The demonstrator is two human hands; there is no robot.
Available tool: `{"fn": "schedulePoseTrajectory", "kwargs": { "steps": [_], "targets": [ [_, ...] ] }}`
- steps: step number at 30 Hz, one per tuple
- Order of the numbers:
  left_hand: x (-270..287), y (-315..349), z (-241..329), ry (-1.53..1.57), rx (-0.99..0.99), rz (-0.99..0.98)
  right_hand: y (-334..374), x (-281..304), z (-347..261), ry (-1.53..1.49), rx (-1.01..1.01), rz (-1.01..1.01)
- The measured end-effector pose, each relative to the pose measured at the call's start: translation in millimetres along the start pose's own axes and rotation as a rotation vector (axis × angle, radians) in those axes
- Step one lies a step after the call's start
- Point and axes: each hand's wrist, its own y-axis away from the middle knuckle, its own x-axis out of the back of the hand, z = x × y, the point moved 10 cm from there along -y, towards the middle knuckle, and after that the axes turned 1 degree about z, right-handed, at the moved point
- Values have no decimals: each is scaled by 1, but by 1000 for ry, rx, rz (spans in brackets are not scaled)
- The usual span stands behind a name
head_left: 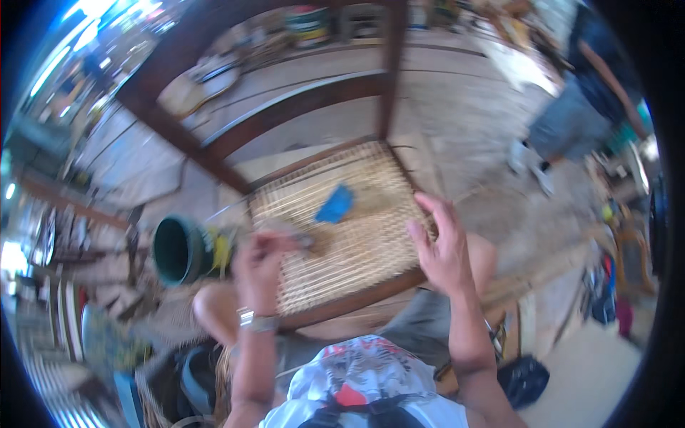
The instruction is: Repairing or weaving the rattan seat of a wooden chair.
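Note:
A dark wooden chair (382, 93) stands in front of me, its seat of woven cane (371, 250) between my knees. A small blue piece (335, 204), like cloth or paper, lies on the weave. Over the seat's left side, my left hand (260, 267) is closed and blurred by motion. By its fingertips shows a small greyish thing (303, 241) that I cannot make out. My right hand (444, 246) is at the right edge of the seat, thumb and fingers apart, with nothing visible in it.
A dark green bucket (178, 251) lies tipped beside my left knee. Behind the chair stands another bucket (307, 27). At far right is a person in grey shorts (571, 128). A dark bag or case (523, 380) rests on the floor by my right elbow.

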Motion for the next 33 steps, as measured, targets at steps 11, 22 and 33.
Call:
{"fn": "schedulePoseTrajectory", "kwargs": {
  "steps": [11, 22, 33],
  "targets": [
    [21, 15, -51, 377, 203, -16, 86, -141, -26, -543, -387, -642],
    [81, -31, -69, -11, 134, 121, 49, -103, 48, -669, -618, -351],
    [37, 12, -85, 418, 293, 16, 70, -185, -42, -486, -264, -621]
  ]
}}
